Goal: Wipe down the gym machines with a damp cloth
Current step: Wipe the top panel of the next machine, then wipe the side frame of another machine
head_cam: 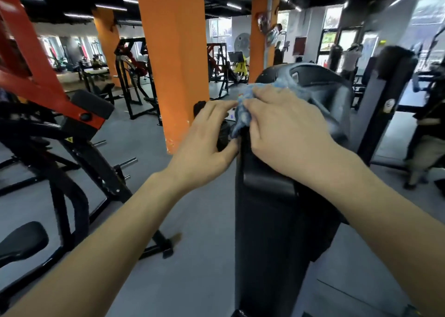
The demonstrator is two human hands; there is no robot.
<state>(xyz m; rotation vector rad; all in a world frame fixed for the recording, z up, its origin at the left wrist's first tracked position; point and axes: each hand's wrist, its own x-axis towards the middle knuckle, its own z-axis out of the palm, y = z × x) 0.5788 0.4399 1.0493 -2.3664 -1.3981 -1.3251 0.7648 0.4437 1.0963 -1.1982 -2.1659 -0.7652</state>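
A black gym machine (pixel 272 215) with a tall upright column and a curved black cover on top stands right in front of me. A crumpled blue cloth (pixel 245 114) lies against the top of the column. My right hand (pixel 284 129) presses on the cloth, fingers closed over it. My left hand (pixel 209 133) sits just left of it, fingertips touching the cloth's left edge and thumb against the column's side. Much of the cloth is hidden under my right hand.
An orange pillar (pixel 175 59) rises just left of the machine. A red and black plate-loaded machine (pixel 62 124) fills the left side. A person (pixel 426 143) stands at the far right. Grey floor (pixel 192 232) lies between the machines.
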